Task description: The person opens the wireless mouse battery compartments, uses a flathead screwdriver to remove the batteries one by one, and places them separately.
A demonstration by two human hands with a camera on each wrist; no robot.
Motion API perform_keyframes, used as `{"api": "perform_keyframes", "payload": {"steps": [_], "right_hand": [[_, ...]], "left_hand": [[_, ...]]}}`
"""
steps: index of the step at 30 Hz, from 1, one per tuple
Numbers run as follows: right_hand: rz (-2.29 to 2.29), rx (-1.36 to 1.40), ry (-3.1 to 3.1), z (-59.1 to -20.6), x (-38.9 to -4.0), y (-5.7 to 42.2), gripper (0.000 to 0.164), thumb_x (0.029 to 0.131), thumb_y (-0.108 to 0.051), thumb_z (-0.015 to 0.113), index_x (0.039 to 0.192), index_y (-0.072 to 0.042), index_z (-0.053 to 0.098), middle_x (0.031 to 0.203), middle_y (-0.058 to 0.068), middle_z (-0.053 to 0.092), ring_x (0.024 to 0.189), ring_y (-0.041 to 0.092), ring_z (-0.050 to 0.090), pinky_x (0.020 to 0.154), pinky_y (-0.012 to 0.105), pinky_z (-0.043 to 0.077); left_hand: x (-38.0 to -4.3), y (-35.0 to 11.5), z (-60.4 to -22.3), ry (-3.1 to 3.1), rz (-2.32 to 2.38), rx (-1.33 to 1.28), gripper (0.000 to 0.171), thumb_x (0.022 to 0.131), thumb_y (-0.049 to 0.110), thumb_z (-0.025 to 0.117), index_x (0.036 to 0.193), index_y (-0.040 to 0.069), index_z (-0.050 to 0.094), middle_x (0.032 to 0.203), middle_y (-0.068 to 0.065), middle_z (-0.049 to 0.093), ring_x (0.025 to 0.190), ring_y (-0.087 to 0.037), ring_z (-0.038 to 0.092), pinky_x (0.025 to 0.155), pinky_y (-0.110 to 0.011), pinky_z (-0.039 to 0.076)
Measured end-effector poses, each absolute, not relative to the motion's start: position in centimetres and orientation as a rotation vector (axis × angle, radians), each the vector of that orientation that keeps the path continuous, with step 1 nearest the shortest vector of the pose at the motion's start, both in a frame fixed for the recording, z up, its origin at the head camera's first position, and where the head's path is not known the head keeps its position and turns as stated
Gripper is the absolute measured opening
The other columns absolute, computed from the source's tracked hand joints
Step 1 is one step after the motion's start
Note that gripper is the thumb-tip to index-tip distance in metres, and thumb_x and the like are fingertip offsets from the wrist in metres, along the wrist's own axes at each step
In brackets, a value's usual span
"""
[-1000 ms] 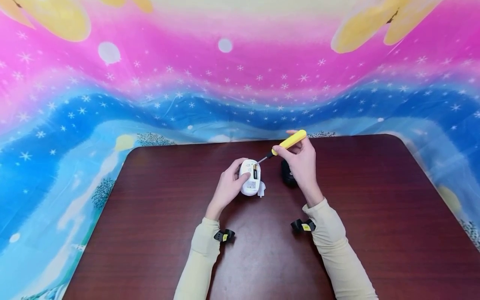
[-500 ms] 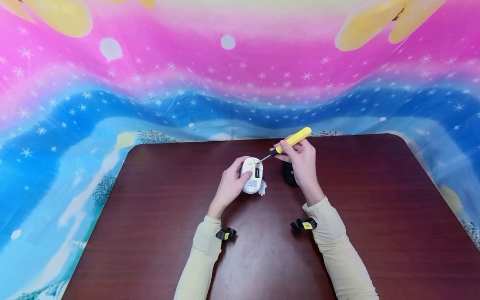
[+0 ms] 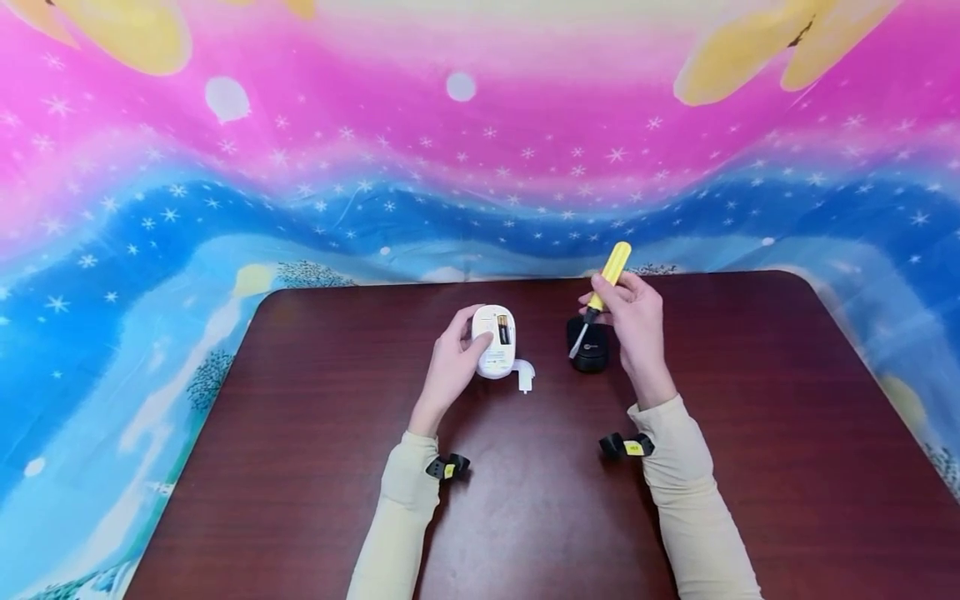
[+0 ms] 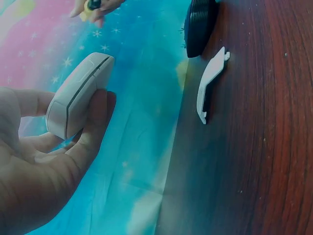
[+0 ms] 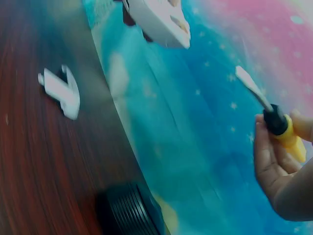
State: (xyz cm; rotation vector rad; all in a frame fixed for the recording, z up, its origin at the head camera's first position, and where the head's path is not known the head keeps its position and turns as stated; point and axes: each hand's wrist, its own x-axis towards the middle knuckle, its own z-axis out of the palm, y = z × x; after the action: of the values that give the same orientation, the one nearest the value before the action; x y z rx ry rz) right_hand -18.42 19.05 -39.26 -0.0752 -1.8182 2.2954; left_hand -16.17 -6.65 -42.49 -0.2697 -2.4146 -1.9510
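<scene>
Swinging away from the opened battery bay (image 3: 503, 329) of the white mouse (image 3: 491, 363), the screwdriver (image 3: 616, 263) has been carried toward three o'clock by the right hand (image 3: 637, 321), its handle pinched in the fingers, so work at the bay seems interrupted, black-and-gold battery still inside. The mouse is held above the surface (image 3: 360, 375), underside exposed, by the gripping fingers of the left hand (image 3: 452, 358), with the loose cover (image 3: 526, 377) lying toward five o'clock. Print on that underside and the black device's (image 3: 590, 359) small mark cannot be read.
</scene>
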Motion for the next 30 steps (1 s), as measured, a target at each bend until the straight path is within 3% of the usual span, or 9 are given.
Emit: {"api": "perform_keyframes", "payload": {"steps": [4, 12, 22, 26, 30], "right_hand": [[2.185, -0.125, -2.022, -39.1, -18.5, 21.0, 0.028, 0.101, -0.021, 0.071, 0.115, -0.002, 0.056, 0.082, -0.001, 0.076, 0.069, 0.012, 0.074, 0.066, 0.024, 0.060], [1.924, -0.279, -2.321, -38.9, -18.2, 24.6, 0.050, 0.101, -0.023, 0.069, 0.133, 0.013, 0.056, 0.081, -0.013, 0.068, 0.070, 0.001, 0.069, 0.066, 0.024, 0.060], [1.743, -0.373, -2.442, -39.8, -18.1, 27.4, 0.049, 0.099, -0.024, 0.071, 0.130, 0.011, 0.059, 0.076, -0.022, 0.064, 0.069, -0.002, 0.066, 0.068, 0.019, 0.058], [1.718, -0.355, -2.494, -40.4, -18.0, 28.3, 0.047, 0.100, -0.021, 0.071, 0.130, 0.014, 0.060, 0.080, -0.016, 0.065, 0.069, -0.004, 0.066, 0.067, 0.021, 0.059], [1.661, -0.345, -2.612, -41.1, -18.0, 29.0, 0.047, 0.101, -0.019, 0.068, 0.130, 0.017, 0.059, 0.099, 0.011, 0.068, 0.067, -0.004, 0.065, 0.068, 0.026, 0.060]], "left_hand": [[-16.3, -6.5, -42.7, -2.410, -1.972, -0.261, 0.041, 0.101, 0.006, 0.063, 0.141, 0.005, 0.058, 0.124, -0.020, 0.068, 0.104, -0.031, 0.071, 0.083, -0.039, 0.058], [-16.3, -6.5, -42.8, -2.415, -1.982, -0.259, 0.041, 0.100, 0.006, 0.062, 0.141, 0.003, 0.057, 0.124, -0.021, 0.068, 0.105, -0.032, 0.071, 0.084, -0.038, 0.058], [-16.2, -6.5, -43.0, -2.430, -1.970, -0.256, 0.042, 0.100, 0.007, 0.062, 0.142, 0.003, 0.056, 0.126, -0.021, 0.067, 0.108, -0.034, 0.071, 0.085, -0.040, 0.058], [-16.2, -6.5, -43.1, -2.429, -1.973, -0.252, 0.042, 0.100, 0.006, 0.062, 0.141, 0.002, 0.057, 0.127, -0.021, 0.067, 0.108, -0.034, 0.071, 0.085, -0.039, 0.058], [-16.2, -6.4, -43.2, -2.431, -1.974, -0.248, 0.041, 0.100, 0.006, 0.062, 0.141, 0.002, 0.057, 0.126, -0.021, 0.067, 0.108, -0.034, 0.071, 0.085, -0.038, 0.058]]}}
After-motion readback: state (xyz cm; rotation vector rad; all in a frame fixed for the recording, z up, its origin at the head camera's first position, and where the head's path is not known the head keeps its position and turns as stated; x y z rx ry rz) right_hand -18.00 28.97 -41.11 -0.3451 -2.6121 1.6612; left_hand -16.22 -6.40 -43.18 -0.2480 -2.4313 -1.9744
